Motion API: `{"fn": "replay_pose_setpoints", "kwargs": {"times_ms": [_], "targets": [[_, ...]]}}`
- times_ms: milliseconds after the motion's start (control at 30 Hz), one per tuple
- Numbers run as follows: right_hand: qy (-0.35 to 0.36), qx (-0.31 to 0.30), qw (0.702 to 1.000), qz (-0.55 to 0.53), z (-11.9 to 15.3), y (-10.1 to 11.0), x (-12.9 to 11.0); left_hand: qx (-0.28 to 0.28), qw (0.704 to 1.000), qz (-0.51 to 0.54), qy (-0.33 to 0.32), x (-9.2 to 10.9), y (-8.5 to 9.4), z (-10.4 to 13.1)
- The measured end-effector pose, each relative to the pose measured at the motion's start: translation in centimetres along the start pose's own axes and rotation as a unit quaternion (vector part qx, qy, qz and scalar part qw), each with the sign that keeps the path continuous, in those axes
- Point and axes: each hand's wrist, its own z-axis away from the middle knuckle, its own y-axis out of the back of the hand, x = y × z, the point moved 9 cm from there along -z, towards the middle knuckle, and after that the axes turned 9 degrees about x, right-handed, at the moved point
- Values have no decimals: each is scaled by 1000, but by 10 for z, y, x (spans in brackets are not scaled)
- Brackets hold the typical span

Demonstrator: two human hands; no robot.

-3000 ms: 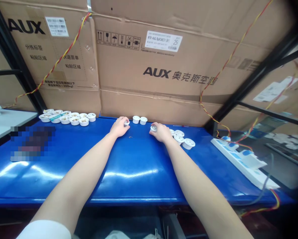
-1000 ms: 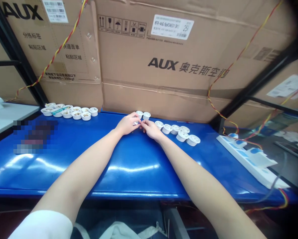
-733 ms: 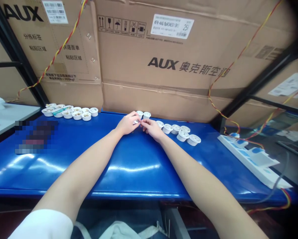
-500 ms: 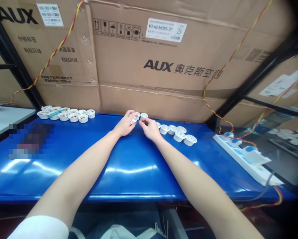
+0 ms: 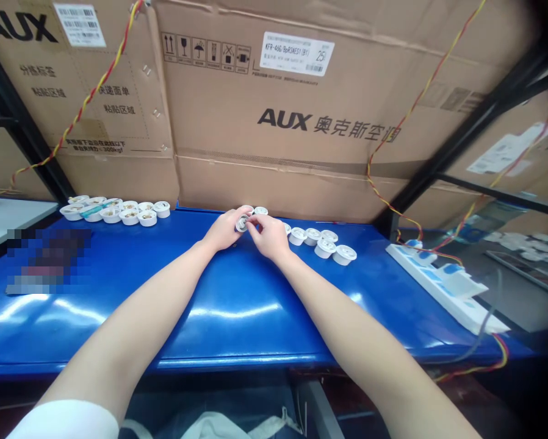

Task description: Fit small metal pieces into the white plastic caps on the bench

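Observation:
Near the back of the blue table, my left hand [image 5: 223, 230] is closed around a small round white cup [image 5: 241, 224], its open face tilted toward me with something greyish inside. My right hand [image 5: 272, 235] pinches with thumb and forefinger at the right side of that cup's face. Whatever lies between those fingertips is too small to make out. Just behind both hands stands another white cup [image 5: 260, 211], partly covered. To the right of my right hand, several similar white cups [image 5: 324, 247] form a loose row.
At the back left, several white cups [image 5: 129, 216] hold small pieces, with a teal strip-like object [image 5: 93, 210] across some. A white power strip [image 5: 443, 286] with a cable lies at the right edge. A cardboard box [image 5: 274, 146] walls the back; a blurred-out patch covers something at left.
The cup in my left hand has turned so its face shows toward me. My right fingers have moved left onto it. The whole view has shifted slightly.

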Motion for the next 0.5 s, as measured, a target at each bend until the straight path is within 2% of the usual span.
{"fn": "replay_pose_setpoints", "kwargs": {"times_ms": [200,400,500], "targets": [[-18,-3,1000,-7,-1,0,3,-19,1000,-17,11,-3,-4,2],[-84,-7,980,-179,-2,-11,19,-34,999,-18,3,0,-6,3],[-103,13,972,-211,-1,-12,23,-33,999,-8,2,0,-5,3]]}}
